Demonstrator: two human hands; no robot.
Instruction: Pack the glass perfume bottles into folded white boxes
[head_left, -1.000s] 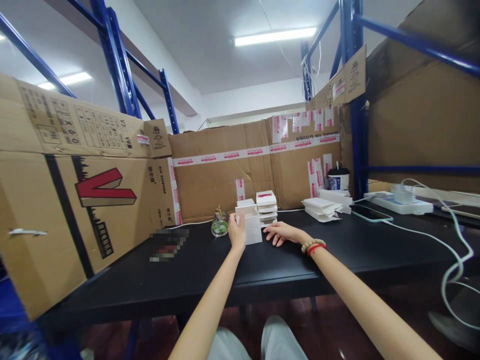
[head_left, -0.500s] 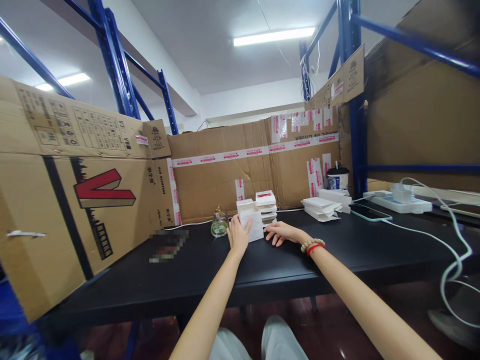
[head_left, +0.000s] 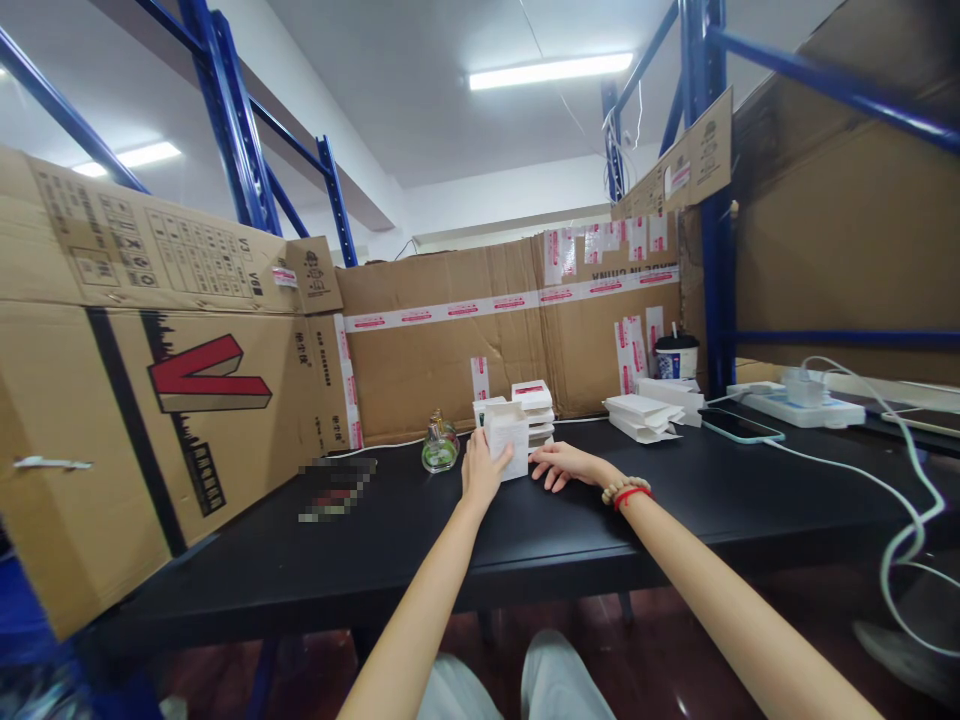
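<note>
My left hand grips a small white carton box and holds it tilted just above the black table. My right hand lies flat on the table right beside the box, fingers stretched out and holding nothing. A beaded bracelet and a red string sit on that wrist. A small glass perfume bottle with greenish liquid stands just left of the box. Behind the box is a stack of small white boxes.
Flattened white cartons lie at the back right, near a paper cup, a phone and a power strip with white cables. Large cardboard boxes wall in the left and back; blue shelving posts stand around.
My left hand has lifted and tilted the white box, moving it slightly right. My right hand has stayed flat on the table.
</note>
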